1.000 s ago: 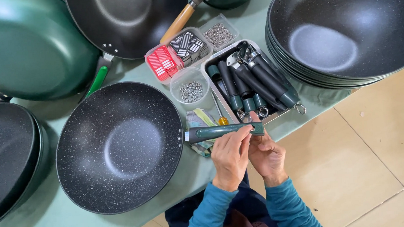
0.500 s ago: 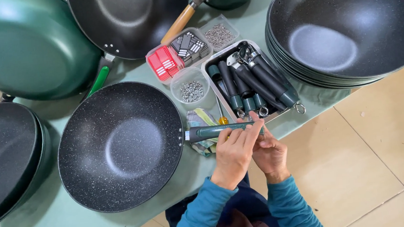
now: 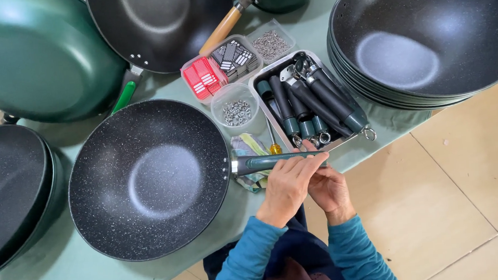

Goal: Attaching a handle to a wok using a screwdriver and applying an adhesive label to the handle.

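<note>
A black speckled wok (image 3: 151, 180) lies on the green table (image 3: 64, 279) in front of me, its dark green handle (image 3: 262, 162) pointing right. My left hand (image 3: 288, 187) is closed around the handle's outer part from below. My right hand (image 3: 327, 187) sits just under and behind it, fingers up at the handle's end (image 3: 320, 155). What the right fingers hold is hidden. Both sleeves are teal.
A metal tray (image 3: 344, 141) of several spare dark handles sits right of the wok. Small tubs of nuts (image 3: 236, 112), screws (image 3: 271, 43) and red and black parts (image 3: 204, 78) stand behind. Stacked woks (image 3: 424, 37) are at right, more pans at left (image 3: 4, 189) and back (image 3: 29, 56). A cloth (image 3: 249, 146) lies under the handle.
My left hand has slid further along the handle and closed over it, with the right hand tucked beneath. The wok has barely shifted.
</note>
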